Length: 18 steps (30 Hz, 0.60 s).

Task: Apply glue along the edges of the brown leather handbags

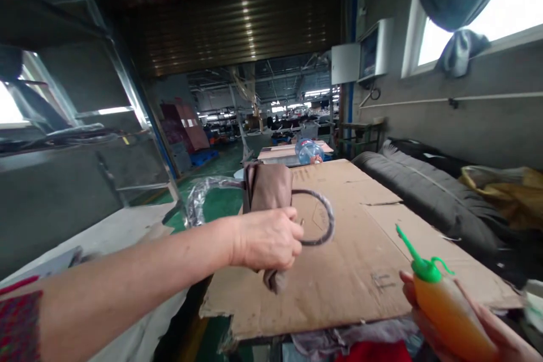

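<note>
Left hand (269,237) fingers grip brown bag (271,186); right hand (494,322) fingers wrap orange bottle (449,314) at 4 o'clock, where oversqueezing could drip contents onto cardboard (352,283).

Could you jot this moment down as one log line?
left hand: gripping brown bag-like item | right hand: holding squeeze bottle, green nozzle upward | cardboard: spread out ahead

Interior dim; upper left corner near black. Daylight enters at right window (509,17) and left window (9,104), both blown out. Shutter (190,39) shows column of glare spots. Plastic wrap (196,198) glints. Cardboard (348,288) evenly lit, shadow beneath left edge. Far room (292,104) soft, fine detail lost. Frame edges stretched, lines slanting.
</note>
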{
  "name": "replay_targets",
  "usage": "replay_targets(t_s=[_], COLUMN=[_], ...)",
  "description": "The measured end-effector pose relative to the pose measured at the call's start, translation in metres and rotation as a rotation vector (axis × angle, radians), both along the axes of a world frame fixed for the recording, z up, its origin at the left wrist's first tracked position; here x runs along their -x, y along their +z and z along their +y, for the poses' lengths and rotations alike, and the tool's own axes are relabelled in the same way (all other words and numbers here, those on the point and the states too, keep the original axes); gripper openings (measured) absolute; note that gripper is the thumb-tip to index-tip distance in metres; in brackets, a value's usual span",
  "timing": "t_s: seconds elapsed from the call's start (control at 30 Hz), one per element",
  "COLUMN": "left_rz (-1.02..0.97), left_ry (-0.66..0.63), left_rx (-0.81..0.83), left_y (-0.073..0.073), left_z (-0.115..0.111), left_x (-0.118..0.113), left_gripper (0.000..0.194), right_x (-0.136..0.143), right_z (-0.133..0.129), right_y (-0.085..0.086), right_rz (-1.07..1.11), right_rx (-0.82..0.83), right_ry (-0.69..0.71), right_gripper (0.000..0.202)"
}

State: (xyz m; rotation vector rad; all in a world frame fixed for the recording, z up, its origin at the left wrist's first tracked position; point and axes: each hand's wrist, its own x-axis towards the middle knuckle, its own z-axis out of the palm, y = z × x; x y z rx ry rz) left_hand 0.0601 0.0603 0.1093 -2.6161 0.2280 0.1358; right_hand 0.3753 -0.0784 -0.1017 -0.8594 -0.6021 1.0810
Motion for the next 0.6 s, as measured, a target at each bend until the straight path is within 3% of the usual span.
replay_targets(t_s=[0.13,0.27,0.33,0.43,0.6], left_rz=[0.034,-0.025,-0.035,-0.070,-0.095], left_ry=[-0.076,-0.089,-0.095,-0.099,-0.085], left_rx=[0.012,0.059,0.093,0.145,0.145], left_y=[-0.021,-0.034,-0.040,-0.048,-0.057], left_z=[-0.008,-0.008,-0.009,-0.010,-0.009], left_x=[0.022,0.037,0.039,0.040,0.042], left_gripper=[0.034,0.033,0.033,0.034,0.030], right_x=[0.017,0.029,0.036,0.046,0.046], right_z=[0.014,0.040,0.051,0.059,0.070], right_y=[0.041,0.072,0.074,0.060,0.041], right_rz=[0.345,0.432,0.407,0.405,0.464], right_rx=[0.136,-0.012,-0.101,-0.147,-0.215], right_ry=[-0.069,0.017,0.115,0.226,0.205], right_gripper=[0.040,0.040,0.034,0.031,0.024])
